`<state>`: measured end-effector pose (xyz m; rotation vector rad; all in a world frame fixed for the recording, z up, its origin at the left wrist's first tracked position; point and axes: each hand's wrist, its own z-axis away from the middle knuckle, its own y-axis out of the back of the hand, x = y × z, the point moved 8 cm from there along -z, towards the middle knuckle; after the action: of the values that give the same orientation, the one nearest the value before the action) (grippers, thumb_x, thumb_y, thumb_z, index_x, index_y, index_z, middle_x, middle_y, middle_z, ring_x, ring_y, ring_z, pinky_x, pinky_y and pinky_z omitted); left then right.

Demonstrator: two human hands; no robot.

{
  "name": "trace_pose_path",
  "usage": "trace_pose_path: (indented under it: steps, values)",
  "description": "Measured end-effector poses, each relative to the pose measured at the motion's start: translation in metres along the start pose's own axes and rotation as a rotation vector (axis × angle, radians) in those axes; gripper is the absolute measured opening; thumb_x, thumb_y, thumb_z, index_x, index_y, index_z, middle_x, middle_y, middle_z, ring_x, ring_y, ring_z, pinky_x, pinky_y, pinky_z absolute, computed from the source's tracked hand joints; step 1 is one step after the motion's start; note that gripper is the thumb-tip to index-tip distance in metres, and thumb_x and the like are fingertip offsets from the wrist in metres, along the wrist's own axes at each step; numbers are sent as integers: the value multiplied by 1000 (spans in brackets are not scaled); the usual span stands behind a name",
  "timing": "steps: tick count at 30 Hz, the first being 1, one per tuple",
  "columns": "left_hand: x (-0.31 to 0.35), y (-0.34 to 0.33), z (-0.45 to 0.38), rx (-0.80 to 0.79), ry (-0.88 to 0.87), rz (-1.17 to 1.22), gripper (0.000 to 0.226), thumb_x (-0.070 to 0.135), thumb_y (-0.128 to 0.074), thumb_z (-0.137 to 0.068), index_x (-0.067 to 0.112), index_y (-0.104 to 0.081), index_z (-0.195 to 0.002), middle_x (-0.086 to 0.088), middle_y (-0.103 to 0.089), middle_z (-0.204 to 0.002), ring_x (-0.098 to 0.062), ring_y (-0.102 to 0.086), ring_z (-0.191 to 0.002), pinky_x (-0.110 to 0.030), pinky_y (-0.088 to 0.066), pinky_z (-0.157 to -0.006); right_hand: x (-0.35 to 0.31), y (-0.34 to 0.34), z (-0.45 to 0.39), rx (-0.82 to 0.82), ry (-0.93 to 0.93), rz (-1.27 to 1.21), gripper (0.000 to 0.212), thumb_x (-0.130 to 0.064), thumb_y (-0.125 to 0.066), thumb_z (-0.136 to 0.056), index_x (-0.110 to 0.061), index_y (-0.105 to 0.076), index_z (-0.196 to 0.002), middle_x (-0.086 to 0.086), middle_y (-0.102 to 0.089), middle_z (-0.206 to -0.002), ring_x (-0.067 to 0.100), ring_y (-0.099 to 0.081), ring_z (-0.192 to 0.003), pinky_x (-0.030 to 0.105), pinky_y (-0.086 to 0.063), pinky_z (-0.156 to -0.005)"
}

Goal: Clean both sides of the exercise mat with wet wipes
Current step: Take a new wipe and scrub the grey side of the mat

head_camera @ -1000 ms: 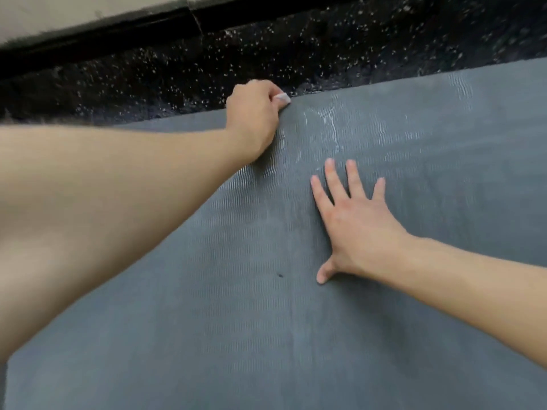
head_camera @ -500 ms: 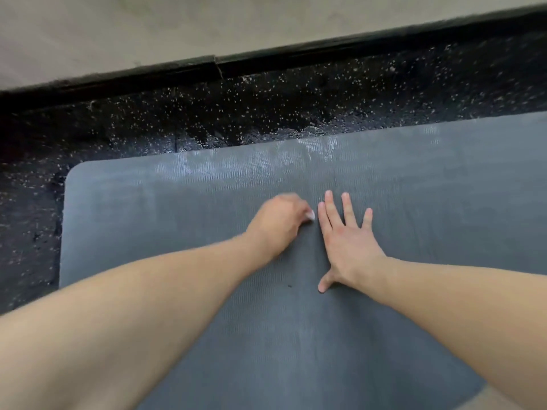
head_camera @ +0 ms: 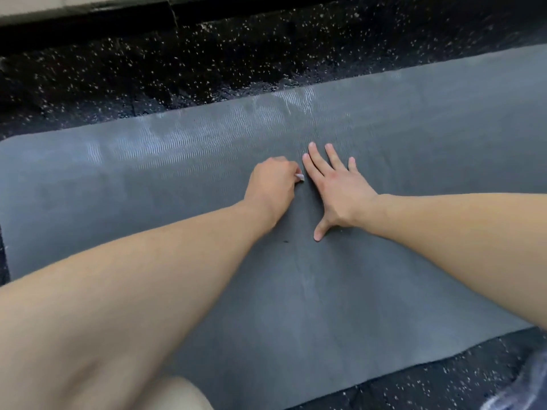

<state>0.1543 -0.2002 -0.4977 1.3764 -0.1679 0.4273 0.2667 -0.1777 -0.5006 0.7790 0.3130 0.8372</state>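
Observation:
A grey textured exercise mat [head_camera: 148,184] lies flat on the floor and fills most of the view. Its far strip glistens wet. My left hand [head_camera: 273,184] is curled round a small white wet wipe [head_camera: 300,176], of which only a corner shows, and presses it on the middle of the mat. Just to its right my right hand [head_camera: 334,187] lies flat on the mat with its fingers spread and thumb out. The two hands nearly touch.
Black speckled rubber floor [head_camera: 207,63] surrounds the mat, with a dark baseboard [head_camera: 88,28] and pale wall at the top. The mat's left end is rounded. My knee [head_camera: 177,395] shows at the bottom edge, and a dark shoe-like thing [head_camera: 527,383] at the bottom right.
My left hand has drawn the wipe back from the mat's far edge toward me, stopping beside my right hand. The right hand has stayed planted. The view has pulled back.

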Motion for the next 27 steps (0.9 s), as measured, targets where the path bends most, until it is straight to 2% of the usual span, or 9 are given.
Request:
trace_pose_path:
  steps: [6, 9, 11, 13, 16, 19, 22, 25, 27]
  values:
    - [22, -12, 35, -16, 14, 38, 22, 36, -56, -100, 28, -73, -112, -5, -70, -107, -30, -64, -103, -39, -47, -80, 3, -3, 3, 14, 2, -43, 184, -82, -90, -32, -15, 19, -165, 2, 31, -172, 36, 20, -160, 71, -12, -125]
    - [49, -37, 98, -22, -15, 115, 20, 34, -55, -101, 27, -73, -107, -3, -70, -101, -29, -67, -94, -39, -49, -73, -1, -2, 5, 0, 12, -31, 185, -83, -90, -33, -15, 23, -164, 2, 33, -171, 37, 22, -159, 72, -13, -125]
    - [57, -54, 132, 5, -26, 166, 19, 33, -56, -102, 27, -74, -102, 0, -69, -94, -27, -67, -87, -37, -50, -69, 0, -3, 8, -38, 37, -31, 184, -76, -94, -36, -17, 23, -164, 5, 34, -170, 40, 23, -158, 73, -11, -124]
    - [63, -69, 151, 23, -92, 134, 14, 30, -60, -101, 27, -74, -99, 2, -67, -91, -26, -66, -82, -33, -49, -67, -3, -6, 22, -66, 142, -13, 179, -73, -96, -38, -22, 20, -165, 7, 30, -171, 39, 19, -160, 71, -11, -125]
    - [74, -74, 166, 34, -143, 118, 10, 26, -66, -97, 26, -76, -97, 1, -68, -90, -26, -66, -81, -32, -50, -67, -15, -45, 81, 5, 235, 9, 174, -87, -85, -40, -22, 15, -167, 7, 27, -173, 35, 14, -162, 66, -14, -126]
    - [62, -54, 160, 104, 17, 212, 14, 27, -63, -97, 25, -77, -99, 1, -71, -96, -24, -68, -91, -36, -55, -77, -26, -109, 144, 28, 226, 4, 168, -96, -72, -47, -21, 20, -165, 12, 35, -169, 39, 21, -159, 66, -9, -128]
    - [47, -41, 154, 170, 222, 249, 14, 31, -64, -96, 24, -76, -100, 1, -73, -98, -23, -68, -93, -40, -54, -83, -28, -151, 166, 66, 196, -10, 163, -99, -66, -52, -18, 17, -166, 15, 35, -169, 40, 25, -158, 68, -3, -127]
    - [63, -60, 163, 60, 237, 211, 16, 36, -63, -95, 25, -73, -100, 1, -72, -100, -25, -67, -96, -42, -53, -82, -27, -169, 162, 137, 216, 19, 165, -100, -65, -47, -16, 10, -168, 16, 27, -172, 41, 23, -159, 69, 0, -125]
    - [81, -76, 182, -2, 185, 165, 17, 37, -62, -96, 25, -73, -102, -1, -71, -100, -27, -66, -96, -40, -52, -79, -23, -177, 159, 148, 224, 28, 167, -100, -66, -46, -14, 8, -168, 17, 25, -172, 41, 21, -159, 70, -1, -125]
